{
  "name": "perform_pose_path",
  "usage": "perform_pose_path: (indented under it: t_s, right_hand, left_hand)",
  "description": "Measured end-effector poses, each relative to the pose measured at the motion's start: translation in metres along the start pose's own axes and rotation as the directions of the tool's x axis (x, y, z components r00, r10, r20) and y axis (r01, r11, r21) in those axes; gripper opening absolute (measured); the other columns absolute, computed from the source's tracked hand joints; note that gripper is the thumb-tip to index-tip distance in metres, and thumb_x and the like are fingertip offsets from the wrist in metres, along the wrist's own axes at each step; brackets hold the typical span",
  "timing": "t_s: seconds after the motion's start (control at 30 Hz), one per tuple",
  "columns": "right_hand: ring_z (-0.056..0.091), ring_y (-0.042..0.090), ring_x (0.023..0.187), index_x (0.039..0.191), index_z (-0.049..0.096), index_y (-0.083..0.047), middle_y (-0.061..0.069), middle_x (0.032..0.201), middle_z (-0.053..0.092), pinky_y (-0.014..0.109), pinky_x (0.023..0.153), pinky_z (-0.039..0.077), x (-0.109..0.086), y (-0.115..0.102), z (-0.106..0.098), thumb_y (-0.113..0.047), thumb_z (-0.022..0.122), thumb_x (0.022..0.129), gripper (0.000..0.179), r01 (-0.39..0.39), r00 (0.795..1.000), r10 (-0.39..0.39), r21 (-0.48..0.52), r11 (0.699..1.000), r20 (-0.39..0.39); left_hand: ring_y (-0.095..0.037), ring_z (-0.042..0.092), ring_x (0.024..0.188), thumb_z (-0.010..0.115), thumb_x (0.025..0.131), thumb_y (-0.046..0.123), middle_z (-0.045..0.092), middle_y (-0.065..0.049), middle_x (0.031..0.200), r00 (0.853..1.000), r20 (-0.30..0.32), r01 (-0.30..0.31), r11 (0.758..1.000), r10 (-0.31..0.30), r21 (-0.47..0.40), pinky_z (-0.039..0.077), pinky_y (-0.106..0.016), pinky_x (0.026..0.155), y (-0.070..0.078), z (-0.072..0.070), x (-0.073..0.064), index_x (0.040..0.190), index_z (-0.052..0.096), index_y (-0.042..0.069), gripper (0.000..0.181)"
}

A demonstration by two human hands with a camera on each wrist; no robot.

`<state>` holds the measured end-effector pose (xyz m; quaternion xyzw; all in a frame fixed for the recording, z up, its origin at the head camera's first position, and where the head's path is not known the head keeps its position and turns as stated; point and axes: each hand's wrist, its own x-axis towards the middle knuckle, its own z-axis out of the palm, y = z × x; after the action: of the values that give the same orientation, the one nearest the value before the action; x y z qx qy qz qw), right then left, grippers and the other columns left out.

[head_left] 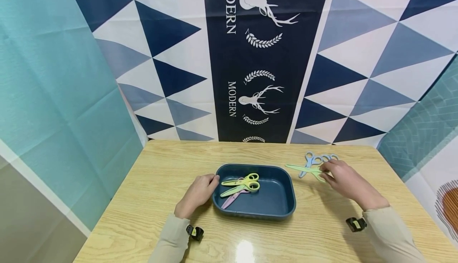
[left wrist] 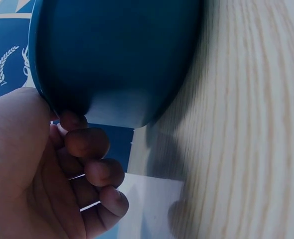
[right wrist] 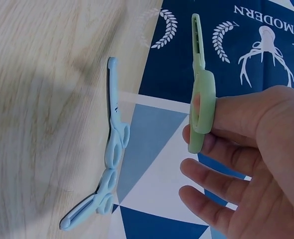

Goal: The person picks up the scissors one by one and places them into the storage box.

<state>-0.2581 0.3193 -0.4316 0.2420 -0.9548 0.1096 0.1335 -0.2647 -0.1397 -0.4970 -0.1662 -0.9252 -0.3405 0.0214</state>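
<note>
My left hand (head_left: 198, 191) pinches the left rim of a dark blue rectangular bin (head_left: 272, 199) between thumb and index finger; the other fingers curl loosely below in the left wrist view. Inside the bin lie yellow scissors (head_left: 232, 182), green scissors (head_left: 229, 192) and pink scissors (head_left: 229, 202), partly overlapping. Right of the bin, my right hand (head_left: 343, 179) holds light green scissors (right wrist: 204, 102) by the handles above the table, blades pointing left in the head view. Under and behind them, two light blue scissors (right wrist: 113, 89) lie on the table, handles close together.
The wooden table (head_left: 154, 223) meets a patterned cloth (head_left: 257, 56) at its back edge. A teal curtain (head_left: 64, 76) hangs at the left. Light glares off the tabletop near the front.
</note>
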Motion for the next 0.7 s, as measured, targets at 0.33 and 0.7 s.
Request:
perform_pose_path:
  t_s: [0.33, 0.7]
  right_hand:
    - [0.066, 0.024, 0.080, 0.092, 0.072, -0.002, 0.006, 0.088, 0.069, 0.044, 0.072, 0.055, 0.0033, -0.0008, 0.0008, -0.001, 0.079, 0.085, 0.010, 0.051, 0.998, -0.051, -0.002, 0.999, -0.038]
    - [0.064, 0.023, 0.081, 0.093, 0.072, -0.003, 0.004, 0.087, 0.067, 0.043, 0.071, 0.055, 0.0043, -0.0016, 0.0003, -0.003, 0.077, 0.087, 0.007, 0.048, 0.999, -0.048, -0.001, 0.999, -0.021]
  left_hand:
    - [-0.007, 0.039, 0.055, 0.044, 0.111, 0.029, 0.038, 0.006, 0.063, 1.000, -0.001, -0.003, 1.000, 0.003, 0.011, 0.034, -0.023, 0.055, -0.0005, 0.0001, 0.0008, 0.072, 0.051, 0.016, 0.041]
    - [-0.008, 0.041, 0.060, 0.046, 0.109, 0.027, 0.037, 0.007, 0.065, 1.000, -0.006, 0.012, 1.000, -0.012, 0.015, 0.035, -0.024, 0.057, 0.0019, -0.0010, 0.0001, 0.072, 0.051, 0.016, 0.039]
